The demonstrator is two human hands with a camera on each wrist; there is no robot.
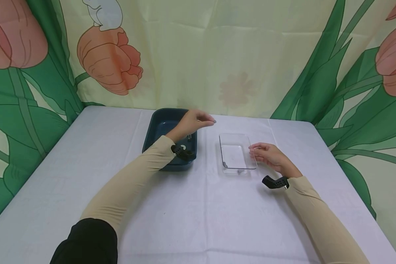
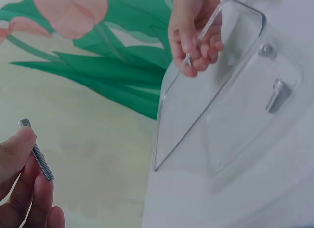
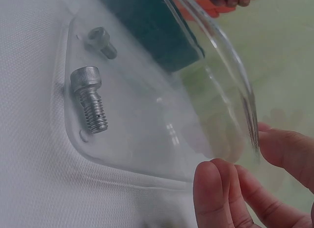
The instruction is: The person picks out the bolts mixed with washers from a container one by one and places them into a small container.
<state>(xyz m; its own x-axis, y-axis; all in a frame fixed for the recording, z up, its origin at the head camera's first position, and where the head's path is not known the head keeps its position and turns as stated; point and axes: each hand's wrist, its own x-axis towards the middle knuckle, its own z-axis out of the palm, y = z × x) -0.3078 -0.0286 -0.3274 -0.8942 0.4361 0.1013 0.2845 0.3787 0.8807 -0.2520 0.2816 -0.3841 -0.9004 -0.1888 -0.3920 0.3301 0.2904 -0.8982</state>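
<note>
My left hand [image 1: 192, 124] pinches a silver socket-head bolt [image 2: 37, 152] between thumb and fingertips, raised above the right rim of the dark blue tray [image 1: 179, 167]. To the right, a clear plastic box [image 1: 239, 168] stands on the table. My right hand [image 1: 271, 158] pinches the rim on its right side, thumb on one face and fingers on the other. Inside the box lie two short bolts, a nearer one [image 3: 90, 100] and a farther one [image 3: 101, 42], close to one end. Part of the tray's inside is hidden by my left forearm.
A white cloth [image 1: 171, 220] covers the table. Small metal pieces [image 1: 189, 136] show in the tray beside my left wrist. Behind the table hangs a curtain [image 1: 198, 55] with printed tulips. Black wrist cameras sit on both wrists.
</note>
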